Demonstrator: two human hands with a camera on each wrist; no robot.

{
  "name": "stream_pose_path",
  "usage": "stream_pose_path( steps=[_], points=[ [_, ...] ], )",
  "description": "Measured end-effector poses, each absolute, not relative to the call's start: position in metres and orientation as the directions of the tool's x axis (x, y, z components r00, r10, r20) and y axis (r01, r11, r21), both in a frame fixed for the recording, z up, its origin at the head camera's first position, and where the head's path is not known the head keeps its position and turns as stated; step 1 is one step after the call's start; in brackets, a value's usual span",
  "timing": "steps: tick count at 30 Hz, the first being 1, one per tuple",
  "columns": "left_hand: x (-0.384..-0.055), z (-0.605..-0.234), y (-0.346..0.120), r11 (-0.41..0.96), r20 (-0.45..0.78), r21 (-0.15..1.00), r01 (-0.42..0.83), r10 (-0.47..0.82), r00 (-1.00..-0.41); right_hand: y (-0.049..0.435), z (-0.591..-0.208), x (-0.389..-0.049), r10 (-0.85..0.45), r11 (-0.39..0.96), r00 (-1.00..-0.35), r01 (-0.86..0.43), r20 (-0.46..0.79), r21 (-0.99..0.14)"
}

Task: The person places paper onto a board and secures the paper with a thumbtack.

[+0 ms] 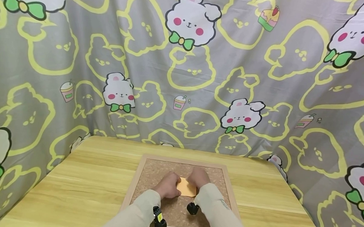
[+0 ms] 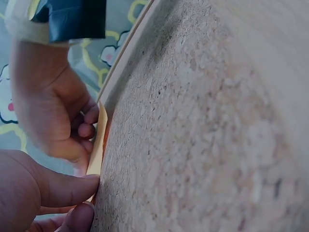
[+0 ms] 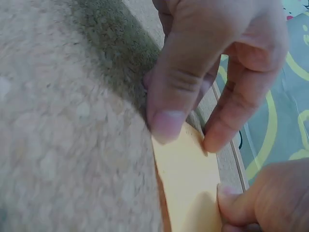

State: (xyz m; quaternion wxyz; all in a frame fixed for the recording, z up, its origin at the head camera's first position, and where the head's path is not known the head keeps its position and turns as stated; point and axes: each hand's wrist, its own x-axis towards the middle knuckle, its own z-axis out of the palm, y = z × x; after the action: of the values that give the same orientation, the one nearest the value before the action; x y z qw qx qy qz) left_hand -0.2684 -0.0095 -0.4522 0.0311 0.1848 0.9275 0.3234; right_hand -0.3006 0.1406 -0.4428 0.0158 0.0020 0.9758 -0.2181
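Observation:
A small pale-orange sheet of paper (image 1: 186, 187) lies over a wood-framed cork board (image 1: 178, 210), and a darker orange edge shows beneath it in the right wrist view. My left hand (image 1: 168, 186) pinches the paper's left edge between thumb and fingers. At the top right corner of the sheet, my right hand (image 1: 200, 177) has its thumb (image 3: 166, 126) on the paper's face and another finger at the far edge. Seen from the left wrist, the right hand (image 2: 53, 106) has curled fingers at the paper's (image 2: 98, 150) far end. Whether a small item hides under those fingers, I cannot tell.
The board lies on a light wooden table (image 1: 86, 187). A patterned grey curtain (image 1: 195, 77) hangs behind the table and along both sides. Black wrist cameras (image 1: 159, 219) are strapped over the cream sleeves (image 1: 217, 208).

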Motion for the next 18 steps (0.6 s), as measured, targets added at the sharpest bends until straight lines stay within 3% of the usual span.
stream_pose_path(
  steps=[7, 18],
  points=[
    [-0.268, -0.452, -0.01, 0.734, 0.059, 0.592, 0.332, 0.372, -0.926, 0.152, -0.451, -0.298, 0.005, 0.877, -1.0, 0.015, -0.023, -0.479],
    [-0.263, -0.452, -0.015, 0.725, 0.055, 0.589, 0.355, 0.403, -0.914, 0.168, -0.457, -0.293, -0.016, 0.888, -1.0, -0.018, 0.008, -0.459]
  ],
)
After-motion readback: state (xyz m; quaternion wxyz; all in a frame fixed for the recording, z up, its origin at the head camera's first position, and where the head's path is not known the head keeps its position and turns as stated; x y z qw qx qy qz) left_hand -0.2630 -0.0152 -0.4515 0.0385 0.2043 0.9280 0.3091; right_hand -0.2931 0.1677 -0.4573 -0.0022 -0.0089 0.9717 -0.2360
